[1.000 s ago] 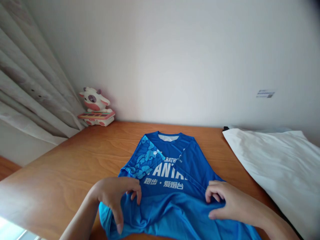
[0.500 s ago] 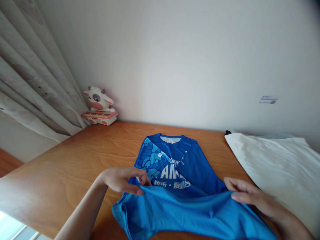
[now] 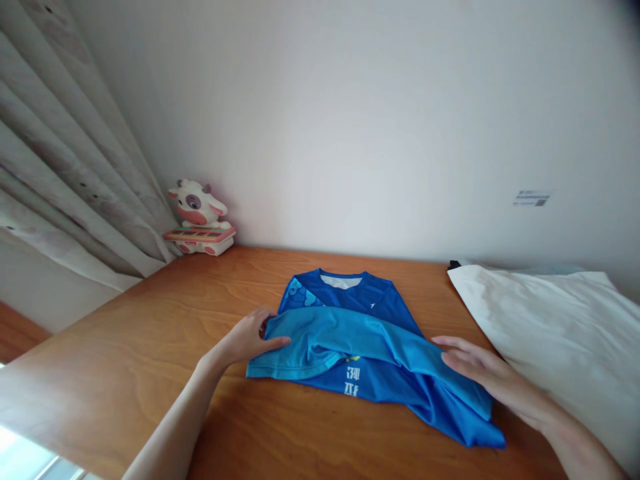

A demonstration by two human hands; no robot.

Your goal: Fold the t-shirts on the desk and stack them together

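A blue printed sports shirt [image 3: 400, 310] lies on the table with its neckline away from me. Its lower part is folded up over the chest, showing the lighter blue inner side and some white lettering. My left hand [image 3: 247, 339] is at the fold's left edge, thumb stretched over the cloth and fingers curved apart at the border. At the right side, my right hand [image 3: 480, 370] has its fingers extended beside the cloth, thumb close to the folded edge. The right lower corner of the shirt is uneven and sticks out toward me.
A cow-shaped toy keyboard [image 3: 200, 223] stands at the back left of the wooden table [image 3: 165, 333], near a curtain [image 3: 65, 147]. White cloth [image 3: 560, 320] lies at the right. Behind the table is a wall with a small label [image 3: 531, 198].
The shirt's lower part has moved away from me and now lies over the chest print. Both hands moved forward with it, and the right hand's fingers have come off the cloth.
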